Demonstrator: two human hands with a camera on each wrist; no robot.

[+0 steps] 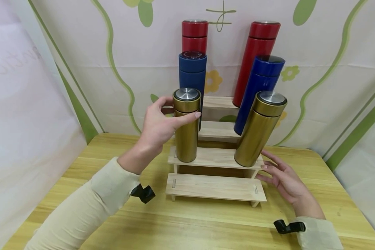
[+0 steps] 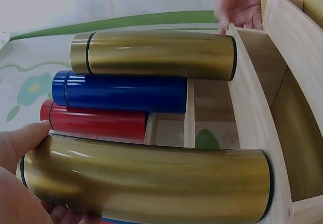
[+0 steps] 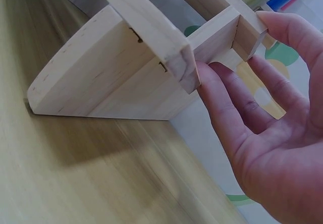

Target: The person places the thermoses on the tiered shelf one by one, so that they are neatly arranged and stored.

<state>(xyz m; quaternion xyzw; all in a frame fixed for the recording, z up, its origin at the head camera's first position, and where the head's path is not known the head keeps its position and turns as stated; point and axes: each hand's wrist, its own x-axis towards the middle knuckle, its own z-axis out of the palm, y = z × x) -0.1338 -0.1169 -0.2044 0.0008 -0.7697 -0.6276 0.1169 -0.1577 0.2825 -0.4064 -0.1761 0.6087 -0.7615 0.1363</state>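
My left hand (image 1: pixel 162 119) grips a gold thermos bottle (image 1: pixel 186 139) near its top, thumb across the front. This bottle, with a silver lid, stands upright at the left end of a tiered wooden rack's (image 1: pixel 217 158) second step. At that step's right end stands a matching gold thermos bottle (image 1: pixel 258 133). My right hand (image 1: pixel 282 178) holds the rack's right end, its fingertips (image 3: pixel 204 75) against the board ends. Behind the gold pair are two blue bottles (image 1: pixel 192 69) (image 1: pixel 264 85) and, highest, two red bottles (image 1: pixel 194 34) (image 1: pixel 258 52).
The rack's lowest front step (image 1: pixel 215 187) bears no bottle. It all stands on a light wooden table (image 1: pixel 181 229). A pale cloth backdrop (image 1: pixel 75 45) with green vines and flowers hangs behind and at the sides. Black clips (image 1: pixel 289 227) sit on both sleeves.
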